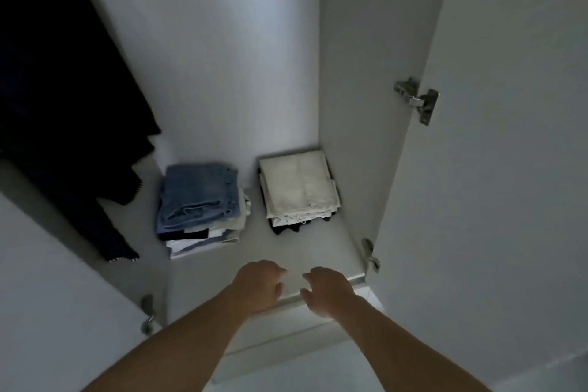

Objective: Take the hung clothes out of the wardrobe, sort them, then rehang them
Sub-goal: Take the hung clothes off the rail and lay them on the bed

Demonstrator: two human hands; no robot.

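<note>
I look down into an open white wardrobe. A dark hung garment (63, 99) fills the upper left, its hem reaching down toward the wardrobe floor (311, 251). My left hand (257, 286) and my right hand (329, 291) hover side by side above the front edge of that floor, fingers loosely curled, holding nothing. Neither hand touches any clothing. The rail and hangers are out of view.
Two folded stacks sit on the floor: one topped with blue denim (199, 197) at left, one topped with cream cloth (299, 184) at right. The right door (493, 169) stands open with metal hinges (418, 99). The left door (47, 296) is open too.
</note>
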